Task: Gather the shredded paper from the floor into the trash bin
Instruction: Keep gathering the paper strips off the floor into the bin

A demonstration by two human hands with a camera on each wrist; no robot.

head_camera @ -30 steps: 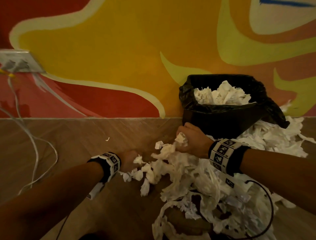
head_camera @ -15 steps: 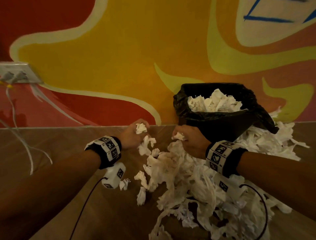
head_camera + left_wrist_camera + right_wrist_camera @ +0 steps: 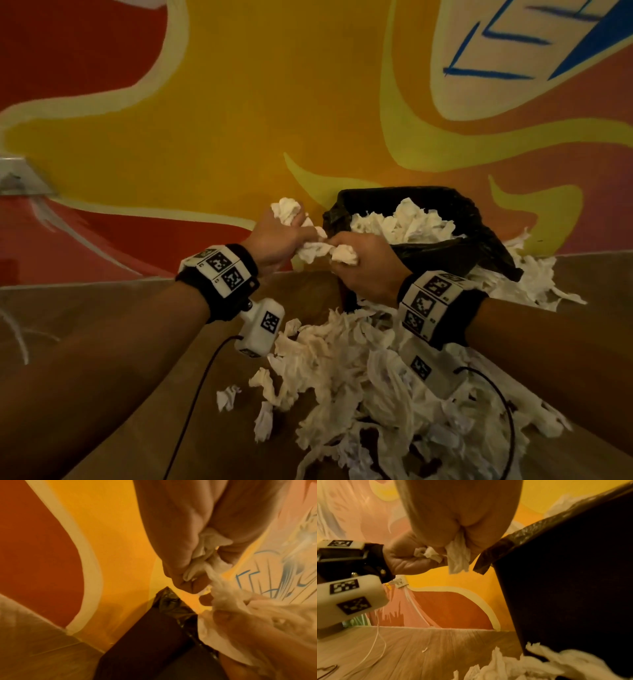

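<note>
A black trash bin [image 3: 442, 255] with a black liner stands against the painted wall, heaped with white shredded paper [image 3: 407, 222]. A big pile of shredded paper [image 3: 359, 377] lies on the wooden floor in front of and right of it. My left hand [image 3: 284, 233] and right hand [image 3: 363, 263] are raised side by side just left of the bin's rim, each gripping a wad of paper [image 3: 320, 251]. In the left wrist view the curled fingers [image 3: 178, 555] clamp paper strips [image 3: 202, 555]. In the right wrist view paper [image 3: 458, 555] hangs from my fist beside the bin wall [image 3: 573, 588].
The painted wall [image 3: 239, 120] runs right behind the bin. A wall socket [image 3: 17, 178] with white cables [image 3: 13, 329] is at far left. A few loose scraps [image 3: 227, 397] lie left of the pile. Black sensor cables [image 3: 195, 394] trail from my wrists.
Both hands have risen from the floor pile with fistfuls of paper and come together by the bin's left rim. The left hand moved up and right.
</note>
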